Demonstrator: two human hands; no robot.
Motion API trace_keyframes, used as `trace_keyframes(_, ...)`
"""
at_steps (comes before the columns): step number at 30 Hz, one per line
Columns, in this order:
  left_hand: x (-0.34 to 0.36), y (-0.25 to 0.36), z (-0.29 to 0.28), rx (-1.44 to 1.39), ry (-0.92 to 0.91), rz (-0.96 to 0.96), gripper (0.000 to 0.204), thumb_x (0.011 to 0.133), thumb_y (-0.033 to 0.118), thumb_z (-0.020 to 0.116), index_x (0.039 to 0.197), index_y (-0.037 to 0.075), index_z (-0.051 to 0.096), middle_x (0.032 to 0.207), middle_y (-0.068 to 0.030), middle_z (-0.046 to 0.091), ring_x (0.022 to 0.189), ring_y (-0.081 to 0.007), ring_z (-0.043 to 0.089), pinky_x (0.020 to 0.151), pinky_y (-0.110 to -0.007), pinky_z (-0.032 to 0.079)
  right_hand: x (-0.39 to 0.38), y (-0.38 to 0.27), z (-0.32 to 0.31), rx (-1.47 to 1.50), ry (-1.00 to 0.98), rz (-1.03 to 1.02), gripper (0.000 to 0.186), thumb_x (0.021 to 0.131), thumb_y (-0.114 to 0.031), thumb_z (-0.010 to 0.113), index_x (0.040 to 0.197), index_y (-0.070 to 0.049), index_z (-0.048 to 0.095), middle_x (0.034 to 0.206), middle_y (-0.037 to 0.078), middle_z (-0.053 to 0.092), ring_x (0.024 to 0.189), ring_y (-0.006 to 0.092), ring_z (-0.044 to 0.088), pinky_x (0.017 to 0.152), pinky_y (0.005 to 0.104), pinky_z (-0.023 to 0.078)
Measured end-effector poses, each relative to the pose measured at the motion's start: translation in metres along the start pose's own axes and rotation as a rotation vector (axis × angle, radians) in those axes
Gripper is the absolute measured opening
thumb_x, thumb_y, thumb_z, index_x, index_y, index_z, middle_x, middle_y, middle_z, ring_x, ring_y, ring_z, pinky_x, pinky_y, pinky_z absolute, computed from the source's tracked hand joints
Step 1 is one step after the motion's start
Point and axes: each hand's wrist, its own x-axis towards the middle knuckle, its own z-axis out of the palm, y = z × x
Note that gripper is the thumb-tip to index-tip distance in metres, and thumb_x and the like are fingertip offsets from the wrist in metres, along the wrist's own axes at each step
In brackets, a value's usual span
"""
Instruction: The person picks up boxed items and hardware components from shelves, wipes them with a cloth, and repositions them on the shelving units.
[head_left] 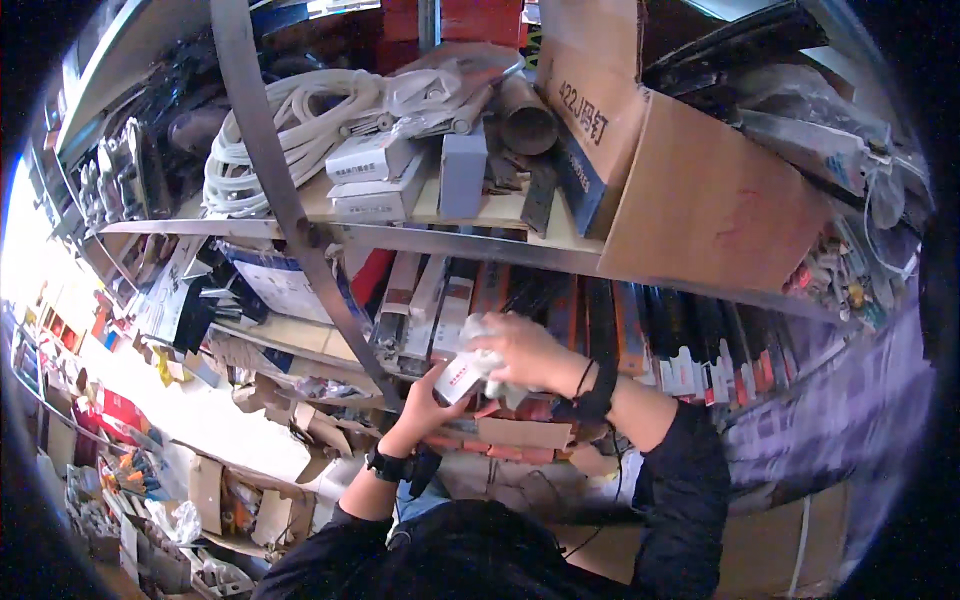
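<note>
Between both hands (500, 365), small box (462, 377).

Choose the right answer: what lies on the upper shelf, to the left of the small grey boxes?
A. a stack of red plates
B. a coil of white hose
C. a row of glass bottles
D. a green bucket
B: a coil of white hose lies on the upper shelf, just left of the small grey boxes; no plates, bucket or bottles show there.
</note>
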Motion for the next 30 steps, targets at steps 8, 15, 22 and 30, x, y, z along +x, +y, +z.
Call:
trace_keyframes(8, 0.004, 0.009, 0.004, 0.035, 0.076, 0.120, 0.059, 0.062, 0.018, 0.067, 0.112, -0.003, 0.044, 0.086, -0.0162, 0.059, 0.081, -0.0172, 0.058, 0.071, -0.029, 0.045, -0.012, 0.079, -0.030, 0.200, 0.257, 0.195, 0.029, 0.070, -0.023, 0.059, 0.098, -0.016, 0.058, 0.086, 0.006, 0.058, 0.074, 0.0242, 0.056, 0.068, 0.0327, 0.046)
trace_keyframes(15, 0.008, 0.023, -0.010, 0.232, -0.020, 0.147, 0.044, 0.062, 0.018, 0.068, 0.100, 0.002, 0.054, 0.076, -0.0147, 0.060, 0.071, -0.0190, 0.060, 0.066, -0.029, 0.046, -0.028, -0.022, -0.017, 0.552, 0.164, 0.020, 0.048, 0.060, -0.016, 0.065, 0.106, -0.011, 0.052, 0.103, 0.011, 0.048, 0.100, 0.0265, 0.048, 0.086, 0.0347, 0.038)
trace_keyframes(22, 0.001, 0.019, -0.008, -0.680, -0.166, -0.078, 0.041, 0.080, 0.034, 0.046, 0.092, -0.003, 0.058, 0.073, -0.0068, 0.059, 0.048, -0.0100, 0.050, 0.041, -0.020, 0.037, -0.089, -0.081, -0.038, 0.792, -0.032, -0.162, 0.053, 0.058, -0.015, 0.064, 0.109, -0.016, 0.050, 0.098, 0.010, 0.047, 0.092, 0.0284, 0.049, 0.079, 0.0354, 0.040)
trace_keyframes(30, -0.001, 0.027, 0.000, -0.718, -0.379, -0.118, 0.046, 0.079, 0.036, 0.048, 0.098, -0.005, 0.055, 0.064, -0.0053, 0.056, 0.045, -0.0053, 0.044, 0.039, -0.018, 0.033, -0.105, -0.057, -0.063, 0.448, 0.311, 0.144, 0.054, 0.055, -0.011, 0.068, 0.106, -0.020, 0.055, 0.108, 0.014, 0.045, 0.098, 0.0313, 0.048, 0.081, 0.0349, 0.041)
